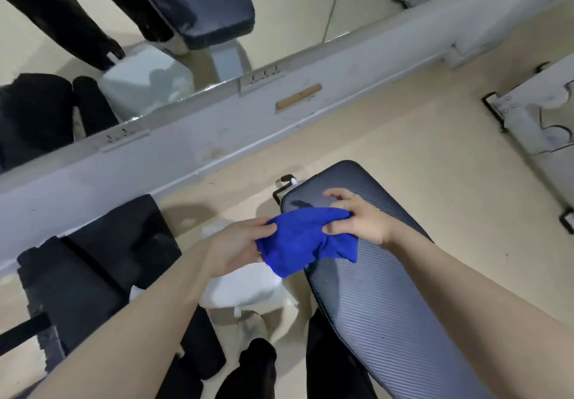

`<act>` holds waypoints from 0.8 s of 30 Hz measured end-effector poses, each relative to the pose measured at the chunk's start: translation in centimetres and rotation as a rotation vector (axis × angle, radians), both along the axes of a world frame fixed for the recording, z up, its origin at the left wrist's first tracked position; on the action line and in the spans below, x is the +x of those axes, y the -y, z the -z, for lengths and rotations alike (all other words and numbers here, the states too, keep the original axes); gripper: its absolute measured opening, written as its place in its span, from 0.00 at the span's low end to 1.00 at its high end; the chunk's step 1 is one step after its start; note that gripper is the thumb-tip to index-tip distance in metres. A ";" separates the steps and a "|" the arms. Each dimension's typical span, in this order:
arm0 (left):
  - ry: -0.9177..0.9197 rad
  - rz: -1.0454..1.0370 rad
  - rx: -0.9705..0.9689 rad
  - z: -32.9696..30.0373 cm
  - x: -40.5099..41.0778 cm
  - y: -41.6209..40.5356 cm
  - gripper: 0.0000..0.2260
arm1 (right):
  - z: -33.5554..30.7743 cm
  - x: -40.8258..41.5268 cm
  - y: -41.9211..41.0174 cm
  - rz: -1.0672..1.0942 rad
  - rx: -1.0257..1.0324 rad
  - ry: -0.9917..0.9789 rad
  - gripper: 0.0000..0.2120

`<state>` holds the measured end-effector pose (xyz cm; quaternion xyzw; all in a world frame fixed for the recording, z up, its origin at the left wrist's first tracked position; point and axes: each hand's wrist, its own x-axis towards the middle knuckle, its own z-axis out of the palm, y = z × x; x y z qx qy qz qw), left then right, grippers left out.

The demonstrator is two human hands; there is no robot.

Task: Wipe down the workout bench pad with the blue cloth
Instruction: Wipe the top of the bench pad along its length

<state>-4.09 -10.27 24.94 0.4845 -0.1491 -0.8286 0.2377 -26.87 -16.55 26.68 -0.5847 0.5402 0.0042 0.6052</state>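
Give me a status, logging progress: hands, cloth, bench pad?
Left hand and right hand both grip the blue cloth, bunched. Cloth held over the near-left edge of the bench pad. Pad surface unobstructed.

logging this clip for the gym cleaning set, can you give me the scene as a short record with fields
setting: gym floor beside a wall mirror
cloth: blue cloth bunched, held up between both hands
left hand: left hand holds the cloth's left side
right hand: right hand pinches its top right, a ring on one finger
bench pad: ribbed dark bench pad under the right hand
wiping: cloth not spread flat on the pad
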 end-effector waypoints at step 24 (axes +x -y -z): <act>1.166 0.744 -0.482 13.9 -17.3 11.3 0.30 | 17.4 -13.8 8.3 0.208 -0.533 -0.548 0.31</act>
